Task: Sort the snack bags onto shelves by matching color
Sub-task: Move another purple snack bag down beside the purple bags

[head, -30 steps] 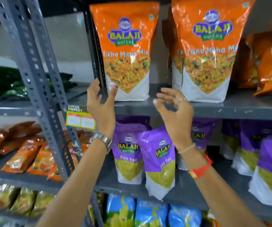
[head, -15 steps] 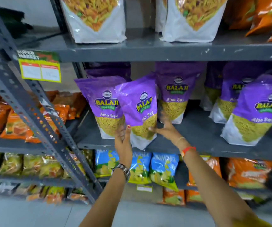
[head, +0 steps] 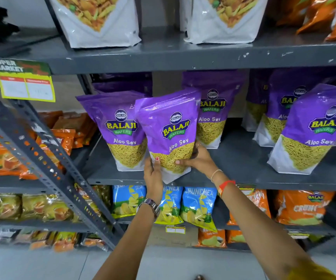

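A purple Aloo Sev bag point(head: 171, 126) leans tilted at the front edge of the middle grey shelf point(head: 233, 178), its bottom corner hanging past the edge. My left hand point(head: 153, 174) grips its lower left side with the thumb on the front. My right hand point(head: 197, 158) holds its lower right side, fingers behind the bag. Other purple Aloo Sev bags stand on the same shelf: one just left point(head: 120, 130), one behind point(head: 213, 112), more at the right point(head: 312, 134).
Orange-and-white bags point(head: 98, 23) stand on the upper shelf point(head: 183, 59). Blue bags point(head: 198, 207) and orange bags point(head: 300, 207) fill the shelf below. A slanted grey steel brace point(head: 47, 162) crosses the left, with a price tag point(head: 25, 87) and more orange packets point(head: 62, 138) behind.
My hands dropped from the upper shelf to the middle shelf and closed on the tilted purple bag. The view has tilted down and moved closer.
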{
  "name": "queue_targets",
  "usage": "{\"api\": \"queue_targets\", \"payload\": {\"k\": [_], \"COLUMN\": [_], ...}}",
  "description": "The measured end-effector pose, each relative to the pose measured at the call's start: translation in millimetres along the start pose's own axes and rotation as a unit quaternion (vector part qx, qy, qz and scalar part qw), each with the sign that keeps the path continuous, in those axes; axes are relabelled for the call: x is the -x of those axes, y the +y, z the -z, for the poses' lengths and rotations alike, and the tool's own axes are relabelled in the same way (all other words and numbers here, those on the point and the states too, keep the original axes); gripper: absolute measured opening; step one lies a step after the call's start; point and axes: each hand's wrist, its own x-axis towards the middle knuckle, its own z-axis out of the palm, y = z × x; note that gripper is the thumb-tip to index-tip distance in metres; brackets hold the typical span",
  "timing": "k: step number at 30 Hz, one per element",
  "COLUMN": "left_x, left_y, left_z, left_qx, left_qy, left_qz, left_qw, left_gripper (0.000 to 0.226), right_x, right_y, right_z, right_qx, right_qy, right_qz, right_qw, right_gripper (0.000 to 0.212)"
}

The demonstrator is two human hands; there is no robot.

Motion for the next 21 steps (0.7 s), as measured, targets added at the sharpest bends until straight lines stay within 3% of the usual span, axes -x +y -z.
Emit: {"api": "queue_targets", "payload": {"k": [6,9,13,21], "left_x": [-21.8,-29.5,-31.9,-34.2], "left_y": [7.0,6.3,-0.1,-5.1], "left_z": [-29.1,-50.4,-71.5,-75.6], "left_qx": [-0.024,-0.017,-0.006,-0.017], "left_qy": [-0.103,-0.135,-0.174,-0.19], "left_qz": [-0.029,0.013,0.066,0.073], "left_qw": [0.994,0.991,0.983,0.979], "left_gripper": [0.02,0.024,0.015,0.012], "right_x": [17.4,19.2,22.5,32.1], "right_y": [-0.2,7.3,16.6,6.1], "right_z": [23.9,41.2,57.5,56.8], "right_qx": [-0.012,0.004,0.031,0.063], "right_qy": [0.16,0.215,0.259,0.268], "right_qz": [0.006,-0.002,-0.009,-0.016], "right_qw": [0.987,0.977,0.965,0.961], "right_gripper": [0.091,0.087,0.091,0.085]}}
